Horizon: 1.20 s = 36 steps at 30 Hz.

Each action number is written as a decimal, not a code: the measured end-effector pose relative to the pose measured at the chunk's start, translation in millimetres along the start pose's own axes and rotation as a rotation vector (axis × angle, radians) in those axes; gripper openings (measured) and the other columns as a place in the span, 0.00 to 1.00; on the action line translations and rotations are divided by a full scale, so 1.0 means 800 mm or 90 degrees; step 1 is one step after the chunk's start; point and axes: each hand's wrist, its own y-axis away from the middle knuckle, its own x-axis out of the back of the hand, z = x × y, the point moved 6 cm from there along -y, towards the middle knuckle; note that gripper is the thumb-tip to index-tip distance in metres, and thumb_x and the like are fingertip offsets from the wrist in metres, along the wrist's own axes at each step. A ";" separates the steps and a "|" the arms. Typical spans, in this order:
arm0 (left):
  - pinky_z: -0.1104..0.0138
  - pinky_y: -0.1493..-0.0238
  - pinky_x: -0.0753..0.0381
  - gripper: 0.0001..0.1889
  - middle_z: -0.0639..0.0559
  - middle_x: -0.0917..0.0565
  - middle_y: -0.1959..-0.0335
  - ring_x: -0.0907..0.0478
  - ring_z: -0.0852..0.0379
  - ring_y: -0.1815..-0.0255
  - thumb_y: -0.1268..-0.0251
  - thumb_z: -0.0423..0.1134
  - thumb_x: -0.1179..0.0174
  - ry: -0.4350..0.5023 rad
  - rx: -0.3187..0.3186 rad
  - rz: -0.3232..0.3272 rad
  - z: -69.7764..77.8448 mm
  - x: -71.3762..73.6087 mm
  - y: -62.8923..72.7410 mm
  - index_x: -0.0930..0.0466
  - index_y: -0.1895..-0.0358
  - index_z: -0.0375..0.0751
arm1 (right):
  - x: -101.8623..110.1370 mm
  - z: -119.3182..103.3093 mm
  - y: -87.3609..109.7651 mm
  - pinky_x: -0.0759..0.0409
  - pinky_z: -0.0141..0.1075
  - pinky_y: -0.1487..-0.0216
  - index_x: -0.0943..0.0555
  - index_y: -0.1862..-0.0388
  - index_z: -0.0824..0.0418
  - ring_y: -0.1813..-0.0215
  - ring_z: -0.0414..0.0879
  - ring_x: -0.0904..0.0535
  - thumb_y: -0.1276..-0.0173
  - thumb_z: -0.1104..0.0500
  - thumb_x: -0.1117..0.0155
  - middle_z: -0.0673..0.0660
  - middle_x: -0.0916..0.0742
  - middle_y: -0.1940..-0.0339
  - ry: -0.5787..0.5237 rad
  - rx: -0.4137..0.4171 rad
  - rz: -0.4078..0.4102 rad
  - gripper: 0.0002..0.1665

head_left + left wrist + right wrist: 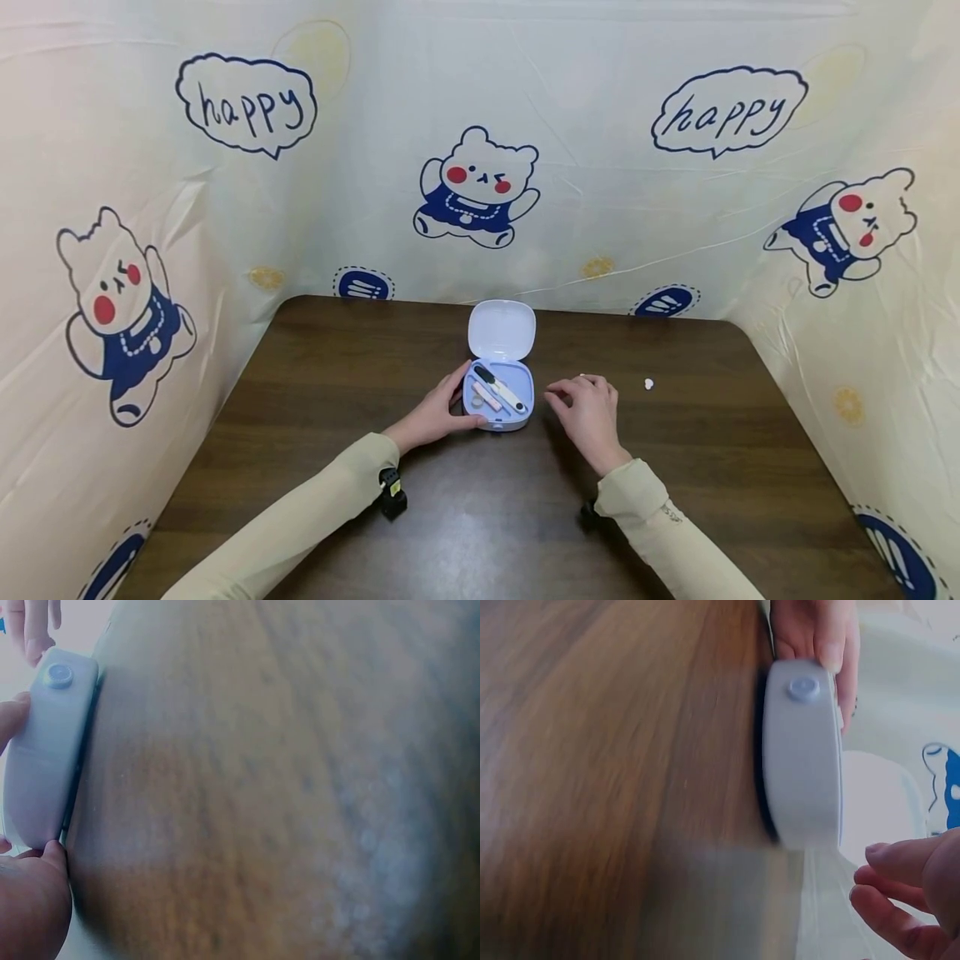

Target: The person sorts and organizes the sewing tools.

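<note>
A small lavender case [513, 426] sits on the table with its pale lid [502, 331] raised at the back. Inside lie a slim white tool with a black end [504, 390], a short pinkish stick [487, 397] and a small round piece [477, 402]. My left hand [438, 408] grips the case's left side, thumb at the front corner and fingers farther back. The right wrist view shows the round front button [804, 688] of the case. My right hand [588, 412] hovers just right of the case, fingers loosely bent, nothing visible between them.
A tiny white rounded piece [648, 384] lies on the brown table [697, 467], right of my right hand. A printed cloth [585, 192] hangs behind the table and along both sides. Each wrist carries a small black camera.
</note>
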 end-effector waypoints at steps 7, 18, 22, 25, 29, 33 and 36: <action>0.53 0.21 0.38 0.57 0.41 0.51 0.15 0.47 0.45 0.16 0.36 0.50 0.25 0.008 -0.004 0.000 0.003 0.001 0.001 0.58 0.14 0.44 | 0.014 0.032 0.001 0.34 0.64 0.39 0.08 0.59 0.58 0.47 0.64 0.24 0.34 0.58 0.23 0.57 0.08 0.61 0.001 -0.007 0.035 0.07; 0.52 0.21 0.38 0.57 0.39 0.50 0.15 0.46 0.44 0.16 0.36 0.49 0.25 -0.011 0.005 -0.003 0.007 0.002 0.002 0.56 0.14 0.41 | 0.042 0.091 -0.001 0.33 0.67 0.43 0.08 0.58 0.59 0.46 0.68 0.24 0.31 0.58 0.26 0.60 0.09 0.62 0.026 -0.049 0.050 0.07; 0.52 0.21 0.38 0.57 0.39 0.49 0.15 0.45 0.44 0.17 0.36 0.49 0.25 -0.014 0.010 -0.005 0.009 0.003 0.002 0.56 0.14 0.41 | 0.052 0.112 -0.005 0.34 0.68 0.42 0.08 0.56 0.60 0.45 0.70 0.25 0.29 0.58 0.29 0.63 0.09 0.58 0.031 -0.076 0.038 0.08; 0.52 0.21 0.38 0.57 0.39 0.49 0.15 0.45 0.44 0.17 0.36 0.49 0.25 -0.013 0.011 -0.005 0.008 0.003 0.002 0.56 0.14 0.42 | 0.056 0.127 -0.008 0.36 0.67 0.41 0.09 0.54 0.61 0.42 0.70 0.26 0.26 0.58 0.31 0.65 0.09 0.55 0.034 -0.100 0.014 0.10; 0.52 0.21 0.38 0.57 0.40 0.50 0.15 0.45 0.44 0.17 0.36 0.50 0.25 -0.012 0.010 -0.005 0.007 0.003 0.002 0.57 0.14 0.42 | 0.059 0.143 -0.011 0.38 0.67 0.40 0.10 0.50 0.61 0.41 0.70 0.29 0.24 0.58 0.34 0.66 0.10 0.51 0.034 -0.126 -0.016 0.11; 0.52 0.21 0.38 0.57 0.40 0.50 0.15 0.46 0.44 0.16 0.36 0.50 0.25 -0.012 0.009 -0.004 0.007 0.003 0.003 0.57 0.14 0.43 | 0.062 0.160 -0.015 0.37 0.67 0.42 0.10 0.49 0.61 0.41 0.71 0.29 0.23 0.58 0.35 0.66 0.10 0.50 0.033 -0.139 -0.023 0.12; 0.53 0.21 0.38 0.57 0.40 0.50 0.15 0.46 0.44 0.16 0.36 0.50 0.25 -0.007 0.008 -0.006 0.008 0.002 0.003 0.57 0.14 0.42 | 0.067 0.173 -0.017 0.37 0.66 0.44 0.10 0.49 0.61 0.41 0.71 0.28 0.23 0.59 0.36 0.66 0.10 0.50 0.031 -0.148 -0.019 0.12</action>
